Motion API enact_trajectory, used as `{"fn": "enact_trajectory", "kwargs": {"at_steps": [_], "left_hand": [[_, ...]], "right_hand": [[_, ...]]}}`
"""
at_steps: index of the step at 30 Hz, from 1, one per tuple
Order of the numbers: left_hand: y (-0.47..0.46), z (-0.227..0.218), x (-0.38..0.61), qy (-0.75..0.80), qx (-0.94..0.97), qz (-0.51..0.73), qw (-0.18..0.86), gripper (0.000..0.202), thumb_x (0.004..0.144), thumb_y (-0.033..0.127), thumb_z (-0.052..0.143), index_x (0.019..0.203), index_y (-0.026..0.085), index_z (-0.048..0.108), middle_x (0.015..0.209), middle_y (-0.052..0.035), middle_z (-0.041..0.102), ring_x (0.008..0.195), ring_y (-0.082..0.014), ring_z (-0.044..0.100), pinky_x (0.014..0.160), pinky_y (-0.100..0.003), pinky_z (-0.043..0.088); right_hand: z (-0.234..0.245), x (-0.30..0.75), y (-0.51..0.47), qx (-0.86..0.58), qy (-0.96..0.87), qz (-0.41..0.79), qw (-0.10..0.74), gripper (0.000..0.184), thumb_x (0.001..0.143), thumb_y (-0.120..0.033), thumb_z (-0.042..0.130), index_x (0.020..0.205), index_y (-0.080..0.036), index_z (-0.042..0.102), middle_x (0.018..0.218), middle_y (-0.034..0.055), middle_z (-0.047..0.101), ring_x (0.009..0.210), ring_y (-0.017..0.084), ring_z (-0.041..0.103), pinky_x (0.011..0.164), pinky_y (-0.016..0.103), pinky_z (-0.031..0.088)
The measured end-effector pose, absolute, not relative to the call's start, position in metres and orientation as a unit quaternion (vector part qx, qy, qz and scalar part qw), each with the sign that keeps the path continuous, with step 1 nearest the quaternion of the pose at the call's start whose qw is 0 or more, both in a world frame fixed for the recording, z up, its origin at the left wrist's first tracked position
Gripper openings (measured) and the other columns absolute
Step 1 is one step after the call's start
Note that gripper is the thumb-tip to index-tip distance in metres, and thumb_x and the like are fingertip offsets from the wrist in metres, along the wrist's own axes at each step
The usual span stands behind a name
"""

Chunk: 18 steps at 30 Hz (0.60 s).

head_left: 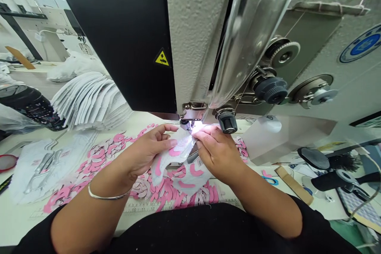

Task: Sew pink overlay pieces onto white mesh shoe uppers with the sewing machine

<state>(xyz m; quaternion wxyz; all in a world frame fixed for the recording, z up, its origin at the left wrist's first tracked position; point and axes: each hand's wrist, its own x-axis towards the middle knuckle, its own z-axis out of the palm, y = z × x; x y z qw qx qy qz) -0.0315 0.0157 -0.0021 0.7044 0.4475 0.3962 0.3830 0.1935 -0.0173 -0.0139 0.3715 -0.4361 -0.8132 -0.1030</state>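
A white mesh fabric piece [160,163] with curved pink patches lies under the lit needle area [190,125] of a sewing machine [192,39]. My left hand [153,145] pinches its left side between thumb and fingers. On the other side, my right hand [218,151] has its fingers pressed together at the fabric edge, close beside the presser foot. The right fingertips are partly lost in the lamp's glare. Below the hands, another white piece with pink patches [190,176] rests on a heap of loose pink curved pieces [163,196].
A fanned stack of white fabric pieces [92,99] stands at left, beside a dark bottle [32,103]. Tweezers-like metal tools [44,166] lie on white fabric. At right are a translucent plastic guard [285,139], blue-handled snips [270,180] and a black thread cone [330,180].
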Motion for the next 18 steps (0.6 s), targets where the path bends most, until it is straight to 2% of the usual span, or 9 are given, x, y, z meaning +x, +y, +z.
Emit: {"fn": "enact_trajectory", "kwargs": {"at_steps": [6,10,12,14,16,18], "left_hand": [[0.019,-0.004,-0.058,0.413,0.413,0.386,0.714,0.05,0.073,0.02,0.082,0.119,0.024,0.064,0.089,-0.0068,0.07,0.068,-0.0178,0.068,0.06,-0.029,0.059],[0.016,-0.011,-0.067,0.397,0.362,0.469,0.701,0.037,0.077,0.028,0.078,0.113,0.022,0.069,0.097,-0.0082,0.071,0.073,-0.0156,0.067,0.061,-0.023,0.058],[0.012,-0.019,-0.068,0.364,0.301,0.534,0.702,0.025,0.077,0.037,0.077,0.096,0.02,0.073,0.089,-0.0066,0.072,0.076,-0.0158,0.066,0.068,-0.024,0.059],[0.006,-0.029,-0.066,0.327,0.258,0.568,0.71,0.032,0.074,0.05,0.077,0.086,0.02,0.073,0.079,-0.0058,0.071,0.079,-0.0195,0.067,0.082,-0.033,0.06],[0.0,-0.038,-0.062,0.301,0.294,0.567,0.708,0.041,0.072,0.058,0.076,0.089,0.021,0.075,0.083,-0.0066,0.073,0.091,-0.0242,0.068,0.097,-0.042,0.055],[-0.006,-0.045,-0.057,0.291,0.381,0.547,0.686,0.043,0.073,0.056,0.077,0.098,0.021,0.076,0.099,-0.0089,0.075,0.109,-0.0284,0.064,0.108,-0.045,0.046]], "right_hand": [[-0.012,0.184,-0.026,-0.43,-0.81,-0.148,0.37,0.025,0.097,-0.027,0.052,0.117,-0.017,0.065,0.107,0.01,0.069,0.102,0.025,0.06,0.096,0.043,0.049],[-0.013,0.182,-0.031,-0.418,-0.808,-0.161,0.383,0.026,0.097,-0.021,0.051,0.119,-0.016,0.062,0.109,0.0106,0.068,0.098,0.024,0.059,0.096,0.044,0.048],[-0.014,0.183,-0.031,-0.414,-0.807,-0.143,0.396,0.026,0.096,-0.019,0.05,0.119,-0.015,0.062,0.106,0.0104,0.068,0.096,0.024,0.059,0.094,0.043,0.049],[-0.014,0.185,-0.03,-0.416,-0.805,-0.113,0.406,0.025,0.096,-0.018,0.049,0.116,-0.016,0.064,0.101,0.0094,0.068,0.095,0.023,0.06,0.092,0.042,0.05],[-0.011,0.189,-0.026,-0.436,-0.802,-0.081,0.399,0.024,0.096,-0.02,0.049,0.114,-0.018,0.066,0.099,0.0092,0.067,0.096,0.024,0.06,0.091,0.043,0.05],[-0.007,0.193,-0.022,-0.47,-0.798,-0.044,0.374,0.024,0.096,-0.025,0.051,0.112,-0.021,0.069,0.1,0.0093,0.065,0.099,0.025,0.059,0.092,0.046,0.049]]}}
